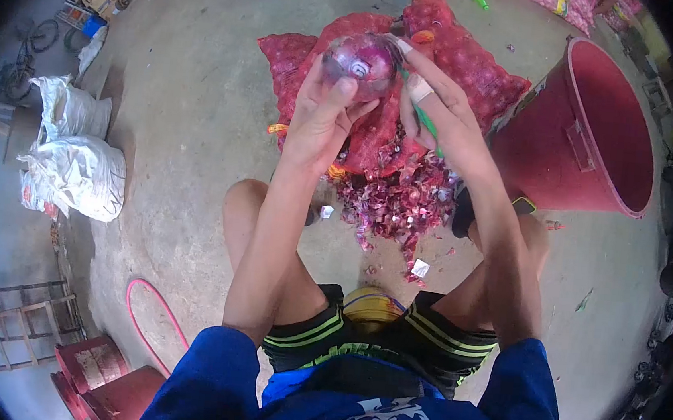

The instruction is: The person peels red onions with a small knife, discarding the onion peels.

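Note:
A large red onion [359, 62] with shiny purple skin rests in my left hand [325, 113], whose fingers and thumb wrap it from below. My right hand [441, 111] is closed round a green-handled knife [427, 122]; its blade is mostly hidden behind the fingers and the onion. White wrapping covers parts of my right fingers, and these fingertips touch the onion's right side. Behind and below both hands lie red mesh sacks [476, 78] full of onions. A heap of loose onion skins [397, 199] spreads on the floor between my feet.
At the right a big red plastic bin [530, 147] leans with its mouth toward me. White sacks [83, 176] stand at the left. Red containers [109, 382] and a pink hoop [157, 290] are at lower left. I sit low, knees apart, on something yellow [374, 305].

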Demonstrator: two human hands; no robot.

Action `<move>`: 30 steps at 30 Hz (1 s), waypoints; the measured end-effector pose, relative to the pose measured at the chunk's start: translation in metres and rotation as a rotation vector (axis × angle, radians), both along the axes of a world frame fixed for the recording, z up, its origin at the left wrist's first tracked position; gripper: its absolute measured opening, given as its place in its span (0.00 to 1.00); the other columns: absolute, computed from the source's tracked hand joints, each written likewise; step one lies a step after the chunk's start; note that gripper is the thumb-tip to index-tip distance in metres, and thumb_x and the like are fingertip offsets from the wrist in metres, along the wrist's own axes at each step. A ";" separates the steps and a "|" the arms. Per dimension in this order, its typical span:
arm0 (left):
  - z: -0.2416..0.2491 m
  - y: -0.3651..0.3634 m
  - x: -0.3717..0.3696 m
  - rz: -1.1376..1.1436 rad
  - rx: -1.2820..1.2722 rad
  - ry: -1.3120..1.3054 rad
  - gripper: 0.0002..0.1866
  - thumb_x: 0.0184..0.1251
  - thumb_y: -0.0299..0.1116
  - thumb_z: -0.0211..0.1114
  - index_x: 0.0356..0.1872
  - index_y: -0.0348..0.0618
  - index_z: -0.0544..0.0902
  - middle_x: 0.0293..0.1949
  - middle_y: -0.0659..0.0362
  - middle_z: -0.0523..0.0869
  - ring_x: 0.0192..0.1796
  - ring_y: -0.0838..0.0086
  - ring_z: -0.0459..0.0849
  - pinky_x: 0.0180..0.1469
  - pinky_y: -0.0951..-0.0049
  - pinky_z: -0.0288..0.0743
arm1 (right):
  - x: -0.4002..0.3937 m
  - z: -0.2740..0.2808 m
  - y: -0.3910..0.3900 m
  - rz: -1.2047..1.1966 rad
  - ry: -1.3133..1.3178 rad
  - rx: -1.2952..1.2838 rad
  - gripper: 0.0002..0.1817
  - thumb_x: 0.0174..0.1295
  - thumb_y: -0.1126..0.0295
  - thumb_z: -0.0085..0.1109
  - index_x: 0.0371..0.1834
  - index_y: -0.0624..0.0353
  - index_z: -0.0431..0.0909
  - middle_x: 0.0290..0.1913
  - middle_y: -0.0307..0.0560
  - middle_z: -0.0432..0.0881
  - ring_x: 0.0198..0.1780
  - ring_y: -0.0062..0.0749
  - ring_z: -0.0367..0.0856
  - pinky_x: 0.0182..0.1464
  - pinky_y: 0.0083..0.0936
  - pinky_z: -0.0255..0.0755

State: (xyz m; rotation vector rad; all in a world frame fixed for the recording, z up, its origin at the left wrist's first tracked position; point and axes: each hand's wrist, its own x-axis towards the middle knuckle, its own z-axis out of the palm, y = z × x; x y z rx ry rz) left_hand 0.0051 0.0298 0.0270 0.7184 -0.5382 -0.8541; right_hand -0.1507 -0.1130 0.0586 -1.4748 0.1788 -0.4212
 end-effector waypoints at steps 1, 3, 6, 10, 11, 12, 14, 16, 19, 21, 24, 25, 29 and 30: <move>0.003 -0.001 -0.003 0.006 0.015 -0.054 0.32 0.81 0.37 0.71 0.81 0.53 0.68 0.67 0.59 0.84 0.65 0.67 0.89 0.66 0.61 0.89 | 0.003 -0.003 0.001 0.000 -0.003 -0.003 0.32 0.86 0.59 0.52 0.89 0.53 0.63 0.27 0.34 0.74 0.27 0.13 0.69 0.28 0.17 0.61; 0.007 -0.003 -0.006 0.014 0.031 -0.105 0.33 0.82 0.36 0.70 0.81 0.55 0.66 0.68 0.59 0.84 0.66 0.67 0.88 0.67 0.61 0.88 | 0.008 -0.009 0.004 -0.100 -0.054 0.049 0.30 0.87 0.58 0.52 0.88 0.53 0.66 0.27 0.33 0.74 0.25 0.12 0.66 0.26 0.16 0.59; 0.009 -0.005 -0.005 0.005 -0.016 0.018 0.33 0.83 0.34 0.68 0.83 0.54 0.66 0.68 0.58 0.84 0.67 0.66 0.88 0.69 0.61 0.87 | 0.011 -0.012 0.004 -0.169 -0.113 0.143 0.29 0.88 0.59 0.51 0.87 0.55 0.67 0.27 0.33 0.73 0.24 0.13 0.65 0.26 0.16 0.60; 0.011 -0.003 0.003 -0.053 -0.091 0.288 0.32 0.84 0.33 0.67 0.83 0.52 0.66 0.67 0.56 0.84 0.67 0.64 0.88 0.69 0.65 0.87 | 0.011 -0.010 0.000 -0.142 -0.161 0.231 0.28 0.88 0.61 0.49 0.86 0.57 0.68 0.26 0.32 0.72 0.24 0.13 0.66 0.25 0.16 0.60; 0.011 -0.002 0.005 -0.102 -0.080 0.335 0.32 0.84 0.32 0.67 0.83 0.51 0.66 0.67 0.56 0.85 0.67 0.64 0.88 0.69 0.66 0.87 | 0.010 -0.009 0.000 -0.135 -0.146 0.187 0.27 0.88 0.62 0.49 0.86 0.57 0.68 0.27 0.33 0.72 0.25 0.13 0.66 0.26 0.16 0.61; 0.009 -0.001 0.004 -0.099 -0.078 0.334 0.32 0.84 0.32 0.67 0.83 0.51 0.66 0.67 0.56 0.85 0.67 0.64 0.88 0.69 0.66 0.87 | 0.009 -0.008 0.001 -0.127 -0.131 0.144 0.27 0.88 0.62 0.49 0.85 0.57 0.68 0.27 0.33 0.72 0.25 0.13 0.67 0.26 0.16 0.61; 0.004 -0.002 0.000 0.017 0.014 -0.009 0.31 0.84 0.33 0.67 0.82 0.51 0.67 0.68 0.58 0.84 0.70 0.61 0.87 0.68 0.68 0.87 | 0.009 -0.005 0.000 -0.130 -0.126 0.079 0.27 0.88 0.62 0.49 0.86 0.57 0.68 0.27 0.33 0.73 0.25 0.13 0.67 0.26 0.16 0.61; 0.003 -0.001 0.002 0.005 0.017 -0.011 0.31 0.83 0.33 0.67 0.82 0.51 0.67 0.68 0.59 0.85 0.71 0.60 0.86 0.68 0.67 0.86 | 0.007 -0.004 -0.003 -0.134 -0.118 0.015 0.27 0.89 0.62 0.48 0.86 0.56 0.68 0.28 0.33 0.73 0.25 0.13 0.67 0.26 0.15 0.61; 0.004 0.001 0.002 -0.027 -0.004 0.039 0.30 0.83 0.34 0.68 0.81 0.49 0.68 0.70 0.56 0.83 0.74 0.56 0.83 0.68 0.66 0.86 | 0.005 -0.007 -0.014 -0.241 -0.153 -0.052 0.28 0.89 0.61 0.47 0.87 0.56 0.66 0.29 0.32 0.73 0.26 0.13 0.68 0.26 0.14 0.60; 0.006 0.002 0.003 -0.047 -0.029 0.091 0.30 0.83 0.35 0.68 0.80 0.47 0.69 0.73 0.52 0.81 0.77 0.53 0.80 0.68 0.65 0.86 | 0.001 -0.007 -0.021 -0.258 -0.194 -0.024 0.28 0.89 0.61 0.48 0.88 0.56 0.65 0.29 0.32 0.72 0.27 0.13 0.68 0.26 0.14 0.60; 0.006 0.004 0.005 -0.059 -0.048 0.100 0.31 0.84 0.37 0.67 0.81 0.49 0.68 0.74 0.53 0.80 0.77 0.53 0.79 0.68 0.64 0.85 | -0.002 -0.009 -0.039 -0.236 -0.307 0.116 0.31 0.88 0.61 0.50 0.89 0.58 0.61 0.29 0.33 0.73 0.28 0.14 0.69 0.29 0.15 0.62; 0.006 0.004 0.006 -0.043 -0.048 0.096 0.33 0.81 0.33 0.70 0.82 0.48 0.68 0.72 0.54 0.82 0.74 0.57 0.83 0.68 0.64 0.84 | -0.003 -0.010 -0.045 -0.290 -0.052 -0.076 0.33 0.87 0.61 0.50 0.90 0.59 0.59 0.28 0.34 0.74 0.28 0.15 0.70 0.31 0.17 0.64; 0.007 0.003 0.008 0.065 0.000 -0.155 0.40 0.70 0.21 0.77 0.81 0.42 0.70 0.69 0.54 0.85 0.69 0.64 0.86 0.71 0.62 0.83 | -0.011 -0.009 -0.043 -0.223 0.236 -0.277 0.36 0.85 0.61 0.50 0.91 0.61 0.56 0.28 0.35 0.75 0.31 0.19 0.75 0.40 0.22 0.71; 0.008 0.001 0.008 0.068 -0.002 -0.153 0.40 0.70 0.21 0.77 0.81 0.42 0.70 0.69 0.54 0.85 0.69 0.64 0.86 0.71 0.62 0.83 | -0.012 -0.005 -0.040 -0.161 0.252 -0.284 0.36 0.84 0.61 0.51 0.91 0.61 0.55 0.27 0.35 0.76 0.32 0.21 0.76 0.43 0.24 0.73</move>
